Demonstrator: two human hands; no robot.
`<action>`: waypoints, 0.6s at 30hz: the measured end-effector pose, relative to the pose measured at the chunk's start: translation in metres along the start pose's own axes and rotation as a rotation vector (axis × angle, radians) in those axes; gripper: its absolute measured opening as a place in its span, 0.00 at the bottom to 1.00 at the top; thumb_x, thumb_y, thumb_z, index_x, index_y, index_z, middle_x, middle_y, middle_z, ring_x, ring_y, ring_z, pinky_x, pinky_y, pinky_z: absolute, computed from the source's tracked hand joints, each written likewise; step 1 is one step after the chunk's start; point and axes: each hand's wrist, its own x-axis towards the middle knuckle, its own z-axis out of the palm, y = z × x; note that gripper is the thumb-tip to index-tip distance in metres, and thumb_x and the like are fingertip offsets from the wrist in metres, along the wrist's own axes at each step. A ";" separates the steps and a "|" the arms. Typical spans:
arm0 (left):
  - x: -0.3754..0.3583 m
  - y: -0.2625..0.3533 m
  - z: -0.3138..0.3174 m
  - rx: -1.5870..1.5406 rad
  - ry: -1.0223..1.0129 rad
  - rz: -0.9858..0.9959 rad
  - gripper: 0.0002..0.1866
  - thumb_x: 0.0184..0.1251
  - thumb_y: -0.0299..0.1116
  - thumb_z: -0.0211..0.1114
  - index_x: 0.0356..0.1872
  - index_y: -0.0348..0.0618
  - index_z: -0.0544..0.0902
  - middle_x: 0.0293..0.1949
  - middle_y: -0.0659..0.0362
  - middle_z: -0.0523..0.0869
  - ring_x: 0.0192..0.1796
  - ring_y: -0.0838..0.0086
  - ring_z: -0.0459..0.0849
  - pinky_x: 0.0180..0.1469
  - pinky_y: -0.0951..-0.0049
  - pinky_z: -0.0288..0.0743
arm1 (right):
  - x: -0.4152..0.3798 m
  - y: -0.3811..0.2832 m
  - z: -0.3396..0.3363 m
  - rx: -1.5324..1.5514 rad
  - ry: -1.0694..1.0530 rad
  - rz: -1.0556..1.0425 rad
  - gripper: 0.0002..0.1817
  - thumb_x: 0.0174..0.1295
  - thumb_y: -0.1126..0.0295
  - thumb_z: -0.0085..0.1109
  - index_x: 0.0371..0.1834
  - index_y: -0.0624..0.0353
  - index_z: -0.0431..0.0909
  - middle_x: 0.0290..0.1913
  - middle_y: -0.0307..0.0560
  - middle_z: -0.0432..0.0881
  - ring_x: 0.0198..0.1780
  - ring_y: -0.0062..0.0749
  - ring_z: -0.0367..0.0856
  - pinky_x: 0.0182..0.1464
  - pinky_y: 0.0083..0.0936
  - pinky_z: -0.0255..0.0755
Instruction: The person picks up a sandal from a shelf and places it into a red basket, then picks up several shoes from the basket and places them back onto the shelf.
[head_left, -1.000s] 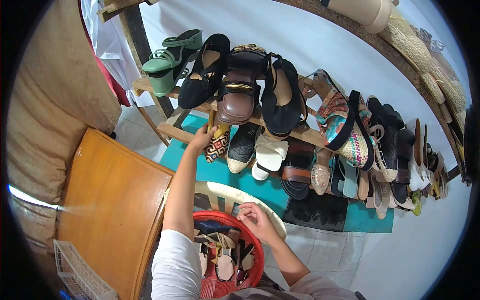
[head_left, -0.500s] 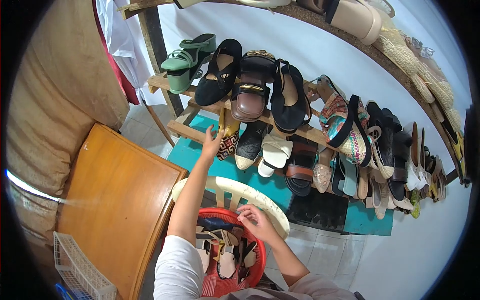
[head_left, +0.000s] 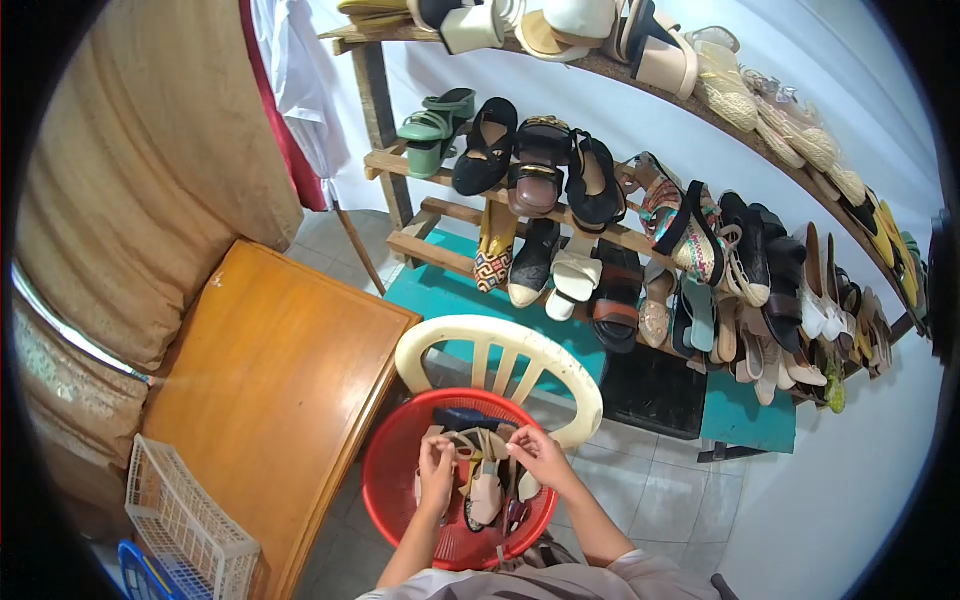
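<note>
Both hands are over a red plastic basket (head_left: 385,455) that holds several shoes. My left hand (head_left: 436,470) has its fingers curled together at a beige strappy sandal (head_left: 460,442) on the basket's left side. Opposite it, my right hand (head_left: 540,457) bends its fingers in a pinch at the raised beige part of a sandal (head_left: 494,447). Their exact contact with the straps is partly hidden. A pale block-heeled shoe (head_left: 486,498) lies between the hands, and a dark blue shoe (head_left: 468,418) rests by the far rim.
Behind the basket stands a cream plastic chair (head_left: 500,328). A wooden rack (head_left: 440,262) carries rows of shoes, including a yellow patterned flat (head_left: 493,255), above a teal bench (head_left: 450,290). An orange-brown wooden table (head_left: 270,370) and a white plastic crate (head_left: 190,515) are at left.
My left hand has come down from the yellow patterned flat on the rack to the basket. My right hand has lowered to the sandals. The view has tilted, showing more of the basket.
</note>
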 end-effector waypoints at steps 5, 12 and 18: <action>-0.060 0.005 -0.043 0.015 -0.023 -0.105 0.03 0.63 0.26 0.55 0.33 0.43 0.69 0.27 0.66 0.71 0.28 0.85 0.70 0.30 0.84 0.64 | -0.044 0.007 0.028 0.017 0.060 0.015 0.06 0.59 0.71 0.55 0.33 0.61 0.71 0.26 0.33 0.73 0.28 0.13 0.72 0.31 0.13 0.67; -0.082 0.006 -0.085 0.074 -0.131 -0.070 0.03 0.62 0.26 0.54 0.32 0.44 0.69 0.26 0.67 0.70 0.28 0.85 0.70 0.30 0.84 0.66 | -0.108 0.003 0.059 0.015 0.221 -0.014 0.05 0.58 0.73 0.56 0.33 0.60 0.71 0.27 0.34 0.73 0.27 0.13 0.71 0.30 0.12 0.67; -0.097 -0.078 -0.129 0.241 -0.319 -0.450 0.03 0.61 0.30 0.55 0.31 0.44 0.71 0.24 0.65 0.73 0.25 0.83 0.71 0.28 0.83 0.65 | -0.163 0.018 0.058 0.035 0.351 0.074 0.04 0.59 0.74 0.54 0.33 0.60 0.71 0.27 0.35 0.74 0.31 0.15 0.73 0.34 0.13 0.67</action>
